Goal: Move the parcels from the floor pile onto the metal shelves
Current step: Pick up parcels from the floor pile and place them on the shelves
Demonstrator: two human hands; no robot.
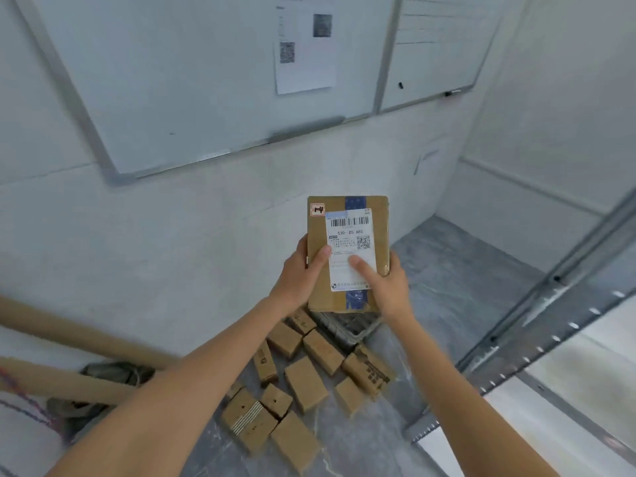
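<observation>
One cardboard parcel (pixel 347 253), flat rectangular, blue tape, white label, held mid-air: left hand (pixel 298 274) and right hand (pixel 389 284) grip its sides, thumbs on label. Floor pile (pixel 303 383) at 6 o'clock: roughly twelve small brown boxes. Metal shelves (pixel 550 315), perforated steel, at 3 o'clock.

Grey marbled floor (pixel 447 287), running up to the white wall at the back. Directly on it, near the middle: a loose pile of small brown cardboard parcels (pixel 306 383), some touching, some a little apart, with a grey wire basket (pixel 347 325) just behind them. At left, two long cardboard tubes (pixel 69 383) lying beside a crumpled dark cloth (pixel 113 373); at right, the metal shelves (pixel 537 315) standing on the floor.
</observation>
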